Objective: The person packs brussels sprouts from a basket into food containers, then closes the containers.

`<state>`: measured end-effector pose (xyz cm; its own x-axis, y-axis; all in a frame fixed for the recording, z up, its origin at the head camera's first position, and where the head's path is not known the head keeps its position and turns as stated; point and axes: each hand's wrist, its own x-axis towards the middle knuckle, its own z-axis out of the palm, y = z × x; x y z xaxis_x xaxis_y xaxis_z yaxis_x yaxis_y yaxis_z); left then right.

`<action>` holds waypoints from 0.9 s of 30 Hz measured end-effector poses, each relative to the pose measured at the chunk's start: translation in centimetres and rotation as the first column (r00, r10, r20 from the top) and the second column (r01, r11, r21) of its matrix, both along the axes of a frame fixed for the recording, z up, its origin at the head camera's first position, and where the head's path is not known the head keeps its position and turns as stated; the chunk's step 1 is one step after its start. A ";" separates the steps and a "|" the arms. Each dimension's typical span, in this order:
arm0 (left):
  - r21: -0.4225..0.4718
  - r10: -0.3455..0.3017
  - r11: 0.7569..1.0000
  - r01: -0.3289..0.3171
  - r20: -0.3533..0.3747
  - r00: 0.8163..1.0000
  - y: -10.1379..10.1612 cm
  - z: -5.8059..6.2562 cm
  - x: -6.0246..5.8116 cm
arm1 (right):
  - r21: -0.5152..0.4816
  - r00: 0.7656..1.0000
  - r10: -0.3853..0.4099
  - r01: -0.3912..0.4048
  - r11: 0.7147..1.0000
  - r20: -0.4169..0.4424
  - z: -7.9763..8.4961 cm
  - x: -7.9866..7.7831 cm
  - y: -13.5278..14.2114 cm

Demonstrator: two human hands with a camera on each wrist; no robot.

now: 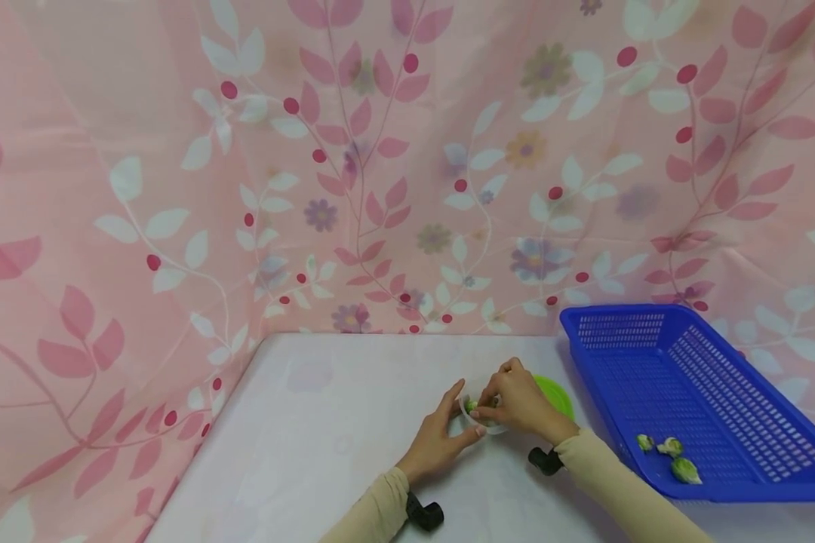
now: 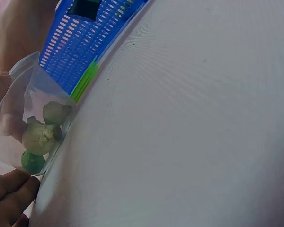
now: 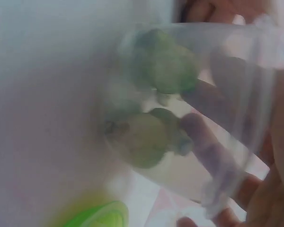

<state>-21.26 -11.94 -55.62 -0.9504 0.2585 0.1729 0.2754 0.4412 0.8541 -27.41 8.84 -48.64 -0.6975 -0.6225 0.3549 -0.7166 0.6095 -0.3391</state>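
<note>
A clear plastic tub (image 1: pixel 492 430) stands on the white table, and my left hand (image 1: pixel 438 441) holds it from the left, thumb on the near side and fingers round the far side. Several Brussels sprouts (image 2: pixel 41 137) show through its wall, down at the bottom. My right hand (image 1: pixel 519 400) reaches in over the rim with bent fingers, and its thumb and fingertips pinch a Brussels sprout (image 1: pixel 471 405). Through the tub wall in the right wrist view, these fingers (image 3: pixel 206 142) lie right against the sprouts.
Just right of the tub lies a bright green lid (image 1: pixel 555 396), partly behind the right hand. A large blue plastic basket (image 1: pixel 625 392) stands farther right, with three Brussels sprouts (image 1: pixel 684 470) in its near left corner. A pink floral curtain (image 1: pixel 407 188) hangs behind the table.
</note>
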 end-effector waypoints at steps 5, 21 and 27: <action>-0.003 0.005 1.000 -0.005 -0.008 1.000 -0.2 -0.2 -0.1 | 0.010 0.998 0.024 -0.024 1.000 0.056 0.3 0.0 0.1; 0.016 0.013 1.000 -0.013 -0.006 1.000 -0.3 0.0 -0.3 | 0.006 0.993 -0.070 0.069 0.998 0.094 0.6 0.1 -0.6; 0.006 -0.001 1.000 0.001 0.011 1.000 -0.1 -0.2 -0.2 | -0.057 0.982 -0.001 0.012 0.998 0.191 2.2 0.3 1.2</action>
